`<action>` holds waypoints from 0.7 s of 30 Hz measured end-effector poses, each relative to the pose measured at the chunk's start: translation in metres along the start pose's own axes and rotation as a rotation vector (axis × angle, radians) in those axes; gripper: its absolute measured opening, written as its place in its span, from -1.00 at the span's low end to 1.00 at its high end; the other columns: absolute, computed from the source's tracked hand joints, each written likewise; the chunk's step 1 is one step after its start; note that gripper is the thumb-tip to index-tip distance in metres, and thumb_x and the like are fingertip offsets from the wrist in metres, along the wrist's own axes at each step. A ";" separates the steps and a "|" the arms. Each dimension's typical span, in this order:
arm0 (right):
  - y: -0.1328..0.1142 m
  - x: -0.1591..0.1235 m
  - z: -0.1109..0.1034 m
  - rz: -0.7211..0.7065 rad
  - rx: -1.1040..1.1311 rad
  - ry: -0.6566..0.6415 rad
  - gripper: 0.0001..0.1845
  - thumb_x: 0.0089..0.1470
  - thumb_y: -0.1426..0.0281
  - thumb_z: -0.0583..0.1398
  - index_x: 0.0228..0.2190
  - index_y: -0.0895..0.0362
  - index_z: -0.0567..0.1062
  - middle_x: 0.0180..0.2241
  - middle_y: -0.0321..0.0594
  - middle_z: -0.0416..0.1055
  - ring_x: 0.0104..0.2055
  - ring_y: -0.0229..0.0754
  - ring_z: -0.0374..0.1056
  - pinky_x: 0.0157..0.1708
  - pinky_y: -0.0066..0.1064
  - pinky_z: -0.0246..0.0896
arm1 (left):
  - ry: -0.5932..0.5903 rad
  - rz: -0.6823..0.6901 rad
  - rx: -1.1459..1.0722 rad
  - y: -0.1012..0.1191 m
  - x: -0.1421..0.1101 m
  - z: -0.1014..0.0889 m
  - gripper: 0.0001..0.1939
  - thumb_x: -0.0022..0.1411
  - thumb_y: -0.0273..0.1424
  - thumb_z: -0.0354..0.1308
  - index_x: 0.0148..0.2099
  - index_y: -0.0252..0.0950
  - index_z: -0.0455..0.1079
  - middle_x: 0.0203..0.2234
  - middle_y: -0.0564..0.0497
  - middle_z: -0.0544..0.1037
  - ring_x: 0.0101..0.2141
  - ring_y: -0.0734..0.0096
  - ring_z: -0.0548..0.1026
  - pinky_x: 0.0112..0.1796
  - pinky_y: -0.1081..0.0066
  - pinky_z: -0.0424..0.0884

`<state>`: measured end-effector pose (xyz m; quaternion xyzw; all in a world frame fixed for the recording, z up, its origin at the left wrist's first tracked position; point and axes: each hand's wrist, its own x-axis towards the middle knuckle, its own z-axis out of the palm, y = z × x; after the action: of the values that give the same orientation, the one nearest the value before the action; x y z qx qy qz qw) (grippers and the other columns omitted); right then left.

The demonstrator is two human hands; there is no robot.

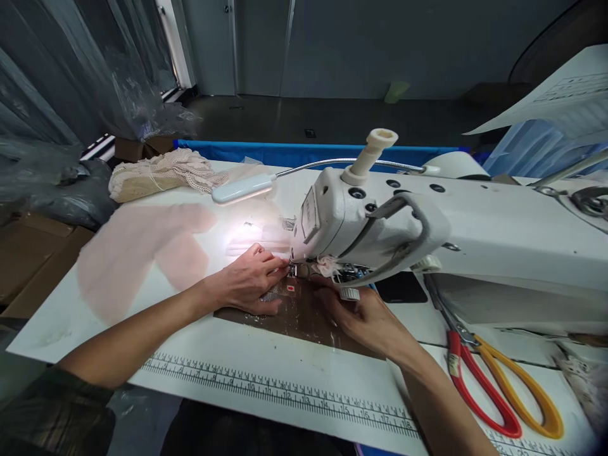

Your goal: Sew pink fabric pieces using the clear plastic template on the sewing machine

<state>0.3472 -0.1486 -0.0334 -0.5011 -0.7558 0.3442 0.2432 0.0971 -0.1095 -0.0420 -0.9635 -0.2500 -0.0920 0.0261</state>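
My left hand [251,278] lies palm down beside the presser foot [293,270] of a white sewing machine [332,209]. Its thumb is stretched apart from the bent fingers, whose tips touch the near edge of a pale pink sheer fabric [261,239] under the lamp light. Partly under the machine head, my right hand [363,313] rests over the brown plate [299,320]; its fingertips are hidden, and whether they grip anything does not show. A scrap of pink fabric [327,265] hangs on the machine head near the needle.
Sheer pink pieces [128,253] spread across the table's left. Behind them lies a tied lace bundle [161,174] near a bendable lamp [244,188]. Scissors [484,361] with red and yellow handles and a dark phone [401,287] lie at right. A printed ruler [285,394] runs along the front.
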 end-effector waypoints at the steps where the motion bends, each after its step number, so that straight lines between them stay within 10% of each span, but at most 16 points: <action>1: 0.005 0.002 0.000 -0.006 0.013 -0.005 -0.69 0.22 0.27 0.04 -0.25 0.10 0.54 -0.36 -0.22 0.51 -0.32 -0.11 0.43 -0.37 -0.37 0.37 | -0.007 -0.002 0.005 0.000 0.001 -0.001 -0.48 0.26 -0.11 -0.03 0.02 -0.46 0.37 -0.14 -0.20 0.43 -0.24 0.17 0.35 -0.23 0.16 0.28; 15: 0.008 0.004 0.005 0.110 0.040 0.140 -0.68 0.11 0.15 0.14 -0.34 0.14 0.53 -0.46 -0.23 0.47 -0.44 -0.15 0.35 -0.55 -0.45 0.27 | 0.044 -0.067 0.015 0.002 -0.002 0.006 -0.51 0.28 -0.18 -0.04 0.07 -0.45 0.35 -0.12 -0.22 0.43 -0.22 0.14 0.37 -0.23 0.15 0.30; 21: 0.032 0.011 0.011 0.148 0.164 0.235 -0.77 0.03 0.21 0.21 -0.42 0.12 0.55 -0.54 -0.27 0.46 -0.41 -0.11 0.41 -0.47 -0.41 0.36 | 0.069 -0.067 -0.135 -0.001 0.001 0.005 -0.48 0.27 -0.20 0.01 0.13 -0.47 0.24 0.07 -0.28 0.35 0.08 0.06 0.30 0.07 0.08 0.26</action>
<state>0.3539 -0.1336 -0.0649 -0.5707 -0.6526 0.3605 0.3441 0.0980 -0.1075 -0.0470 -0.9504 -0.2741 -0.1428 -0.0336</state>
